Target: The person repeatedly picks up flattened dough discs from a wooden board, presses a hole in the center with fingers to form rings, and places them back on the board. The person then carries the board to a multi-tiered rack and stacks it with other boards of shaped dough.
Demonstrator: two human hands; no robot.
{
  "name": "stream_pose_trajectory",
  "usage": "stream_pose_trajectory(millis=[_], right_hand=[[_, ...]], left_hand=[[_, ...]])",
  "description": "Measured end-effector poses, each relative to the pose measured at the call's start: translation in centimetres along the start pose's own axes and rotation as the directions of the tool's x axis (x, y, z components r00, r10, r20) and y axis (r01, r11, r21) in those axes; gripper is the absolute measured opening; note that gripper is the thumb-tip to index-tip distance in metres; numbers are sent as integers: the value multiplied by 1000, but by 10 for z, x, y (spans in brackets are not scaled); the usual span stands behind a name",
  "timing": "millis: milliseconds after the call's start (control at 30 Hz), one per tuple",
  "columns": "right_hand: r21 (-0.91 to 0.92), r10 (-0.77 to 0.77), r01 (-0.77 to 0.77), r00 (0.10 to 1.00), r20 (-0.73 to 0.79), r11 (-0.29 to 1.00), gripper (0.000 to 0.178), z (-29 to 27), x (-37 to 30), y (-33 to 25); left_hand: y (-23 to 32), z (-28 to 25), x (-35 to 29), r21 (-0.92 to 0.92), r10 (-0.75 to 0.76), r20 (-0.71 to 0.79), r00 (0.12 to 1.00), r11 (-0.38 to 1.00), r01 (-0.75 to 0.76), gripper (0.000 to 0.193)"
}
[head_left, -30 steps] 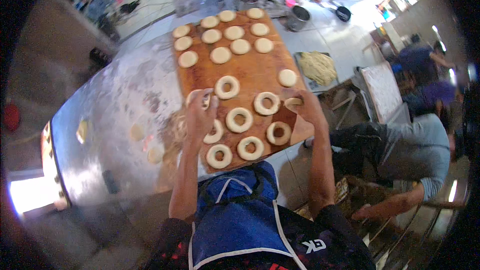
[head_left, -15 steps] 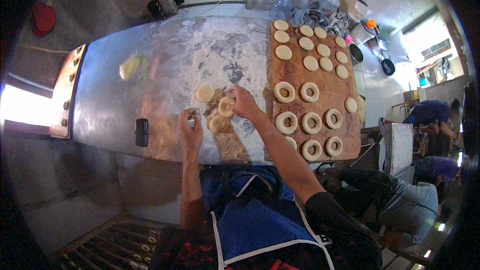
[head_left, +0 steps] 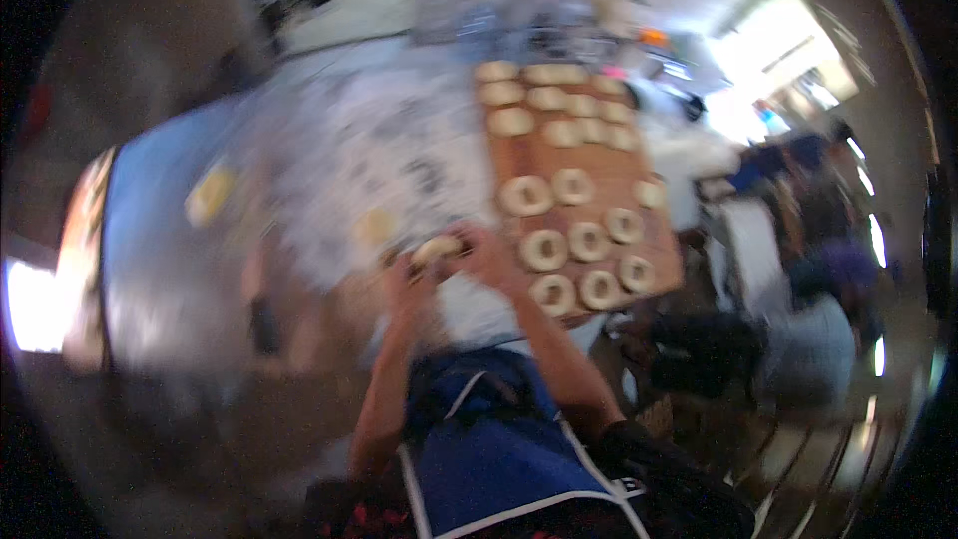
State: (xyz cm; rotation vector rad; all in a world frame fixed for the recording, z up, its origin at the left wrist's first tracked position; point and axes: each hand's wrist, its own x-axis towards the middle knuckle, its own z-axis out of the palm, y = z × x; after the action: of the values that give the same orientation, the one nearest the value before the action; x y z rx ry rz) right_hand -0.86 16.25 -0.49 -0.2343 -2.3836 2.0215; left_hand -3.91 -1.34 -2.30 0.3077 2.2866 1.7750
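Observation:
The view is smeared by motion. Between my two hands, over the near edge of the floured table, is a pale piece of dough (head_left: 437,249), apparently a dough ring. My left hand (head_left: 407,282) has its fingers closed at the dough's left side. On the other side, my right hand (head_left: 483,258) grips it with bent fingers. Blur hides the exact fingertips and the dough's centre. A flat dough disc (head_left: 376,227) lies on the flour just beyond my left hand.
To the right, a wooden board (head_left: 624,180) carries several dough discs at its far end and several dough rings (head_left: 544,251) nearer. A pale yellow lump (head_left: 210,196) and a dark object (head_left: 263,326) lie on the table's left. People (head_left: 808,339) are at the far right.
My hands, apart before, have come together around the dough, which is now lifted from the floured table. My head has turned, shifting the board left in view.

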Motion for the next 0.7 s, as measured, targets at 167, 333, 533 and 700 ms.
stream_pose_trajectory(millis=[167,333,533,700], right_hand=[[-150,-191,158,951,-242,976,54,7,-25,-4],[-153,-207,183,965,-161,971,64,-10,-54,-21],[0,-103,106,963,-248,994,56,-26,-73,-16],[-6,-100,102,951,-293,995,50,-49,-82,-19]], left_hand=[[15,17,-4,-437,-17,171,985,895,91,36],[33,25,-8,-503,-3,330,944,846,179,37],[27,50,1,-533,70,386,920,831,161,39],[9,76,42,-443,285,392,875,892,-92,52]])
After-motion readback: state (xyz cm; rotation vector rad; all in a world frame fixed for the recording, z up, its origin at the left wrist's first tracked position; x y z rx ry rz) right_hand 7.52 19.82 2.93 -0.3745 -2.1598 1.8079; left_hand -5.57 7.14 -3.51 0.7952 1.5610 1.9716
